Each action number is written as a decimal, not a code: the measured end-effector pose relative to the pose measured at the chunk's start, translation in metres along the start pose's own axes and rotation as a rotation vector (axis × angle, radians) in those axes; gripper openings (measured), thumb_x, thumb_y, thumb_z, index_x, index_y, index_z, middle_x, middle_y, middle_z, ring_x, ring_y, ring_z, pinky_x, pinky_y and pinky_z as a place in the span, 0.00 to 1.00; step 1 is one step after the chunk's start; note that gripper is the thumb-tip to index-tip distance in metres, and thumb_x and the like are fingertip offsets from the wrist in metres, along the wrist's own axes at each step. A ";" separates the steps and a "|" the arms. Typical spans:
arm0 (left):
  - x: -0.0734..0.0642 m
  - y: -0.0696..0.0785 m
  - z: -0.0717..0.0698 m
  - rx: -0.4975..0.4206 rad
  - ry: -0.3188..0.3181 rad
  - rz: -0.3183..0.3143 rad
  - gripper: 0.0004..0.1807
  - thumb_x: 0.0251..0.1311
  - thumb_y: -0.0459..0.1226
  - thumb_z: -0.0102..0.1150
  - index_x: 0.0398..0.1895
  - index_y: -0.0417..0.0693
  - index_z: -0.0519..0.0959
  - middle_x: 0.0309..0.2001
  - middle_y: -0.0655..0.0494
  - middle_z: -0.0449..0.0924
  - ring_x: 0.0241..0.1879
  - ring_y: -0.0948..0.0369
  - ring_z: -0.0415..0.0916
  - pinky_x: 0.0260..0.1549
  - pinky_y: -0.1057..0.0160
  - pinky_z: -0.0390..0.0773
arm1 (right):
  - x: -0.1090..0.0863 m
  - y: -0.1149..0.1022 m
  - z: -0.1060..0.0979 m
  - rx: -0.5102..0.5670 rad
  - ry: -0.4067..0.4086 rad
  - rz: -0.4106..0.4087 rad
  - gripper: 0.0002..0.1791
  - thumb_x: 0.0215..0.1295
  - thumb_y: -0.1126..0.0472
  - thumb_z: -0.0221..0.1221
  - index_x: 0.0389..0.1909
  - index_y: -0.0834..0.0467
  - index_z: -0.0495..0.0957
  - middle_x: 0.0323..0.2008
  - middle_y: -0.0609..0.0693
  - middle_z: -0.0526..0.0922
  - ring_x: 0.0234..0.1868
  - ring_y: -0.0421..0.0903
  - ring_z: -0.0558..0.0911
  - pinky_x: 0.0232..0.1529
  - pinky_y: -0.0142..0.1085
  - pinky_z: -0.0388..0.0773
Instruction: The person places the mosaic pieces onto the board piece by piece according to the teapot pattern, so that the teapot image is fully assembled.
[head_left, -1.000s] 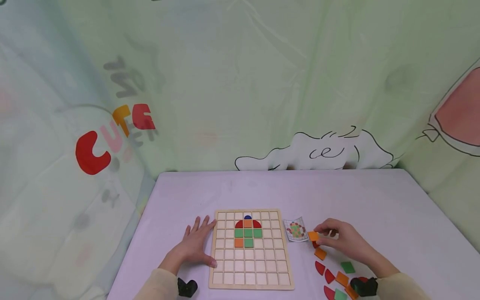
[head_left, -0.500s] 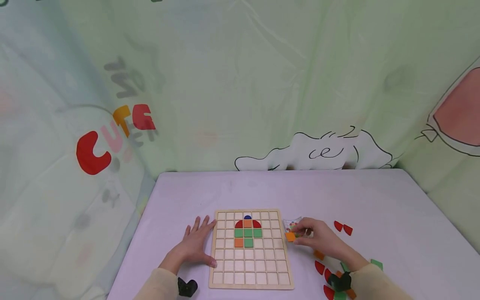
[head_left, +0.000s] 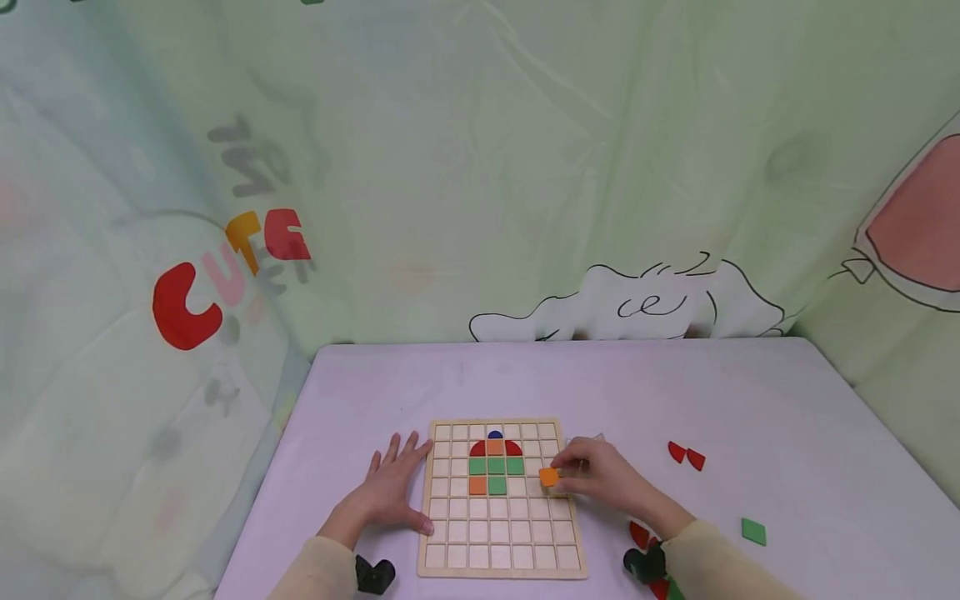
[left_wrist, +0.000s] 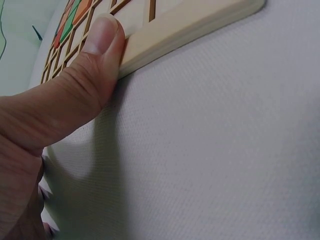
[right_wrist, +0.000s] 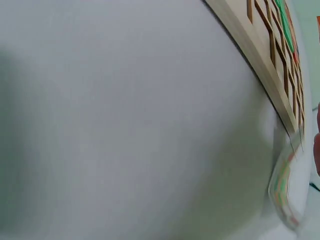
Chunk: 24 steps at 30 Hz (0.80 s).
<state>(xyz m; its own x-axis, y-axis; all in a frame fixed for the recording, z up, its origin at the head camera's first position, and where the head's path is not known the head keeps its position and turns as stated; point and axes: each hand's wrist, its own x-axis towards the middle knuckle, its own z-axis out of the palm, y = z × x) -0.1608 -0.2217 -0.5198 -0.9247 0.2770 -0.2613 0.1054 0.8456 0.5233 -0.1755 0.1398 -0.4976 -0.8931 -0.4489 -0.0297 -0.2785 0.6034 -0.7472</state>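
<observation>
A wooden grid board [head_left: 502, 573] lies on the table. In its upper middle sit several tiles: a blue half-round tile [head_left: 495, 434], red quarter-round tiles [head_left: 477, 450], orange squares [head_left: 477, 485] and green squares [head_left: 497, 485]. My left hand [head_left: 386, 492] has its fingers spread along the board's left edge. In the left wrist view, the thumb [left_wrist: 102, 37] of that hand rests on the wooden rim. Over the board's right columns, my right hand [head_left: 603, 483] pinches an orange square tile [head_left: 549, 477] between thumb and fingers. Only a sliver of that hand shows in the right wrist view.
A small patterned card [right_wrist: 281, 190] lies right of the board, mostly hidden by my right hand in the head view. Farther right are two red quarter-round tiles [head_left: 686, 455] and a green tile [head_left: 753, 531]. My right sleeve partly covers more red tiles [head_left: 639, 534].
My right hand has carried the orange square leftward from the loose tiles, past the card, to above the board's right side. My left hand has stayed in place.
</observation>
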 end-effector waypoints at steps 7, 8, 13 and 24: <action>-0.001 0.000 -0.001 0.003 -0.006 0.006 0.71 0.30 0.54 0.87 0.81 0.50 0.56 0.83 0.42 0.45 0.83 0.39 0.31 0.77 0.30 0.34 | 0.010 -0.007 0.015 -0.076 -0.015 -0.002 0.14 0.55 0.54 0.76 0.39 0.55 0.86 0.36 0.43 0.82 0.35 0.37 0.74 0.37 0.27 0.76; -0.001 0.000 -0.001 0.003 -0.005 0.005 0.71 0.30 0.54 0.87 0.81 0.50 0.56 0.83 0.43 0.45 0.83 0.39 0.31 0.77 0.30 0.34 | 0.011 -0.008 0.017 -0.090 -0.014 -0.001 0.14 0.55 0.54 0.76 0.39 0.54 0.86 0.36 0.42 0.81 0.35 0.37 0.74 0.37 0.27 0.76; -0.001 0.001 -0.003 0.005 -0.006 0.013 0.71 0.30 0.54 0.87 0.81 0.49 0.56 0.83 0.40 0.45 0.82 0.38 0.31 0.77 0.29 0.34 | 0.015 -0.016 0.026 -0.121 -0.016 0.013 0.14 0.54 0.54 0.77 0.37 0.53 0.86 0.35 0.41 0.80 0.36 0.37 0.74 0.40 0.29 0.77; -0.001 0.005 -0.004 0.014 -0.015 -0.018 0.71 0.30 0.53 0.88 0.81 0.49 0.57 0.83 0.42 0.46 0.83 0.39 0.32 0.77 0.30 0.36 | 0.021 -0.025 0.042 -0.156 -0.006 0.077 0.13 0.52 0.57 0.78 0.37 0.53 0.87 0.34 0.42 0.81 0.36 0.39 0.74 0.41 0.32 0.80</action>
<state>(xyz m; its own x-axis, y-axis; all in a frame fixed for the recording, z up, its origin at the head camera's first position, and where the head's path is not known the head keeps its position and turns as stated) -0.1608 -0.2201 -0.5136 -0.9207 0.2685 -0.2831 0.0940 0.8567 0.5072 -0.1724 0.0880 -0.5071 -0.9118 -0.4012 -0.0873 -0.2614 0.7311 -0.6302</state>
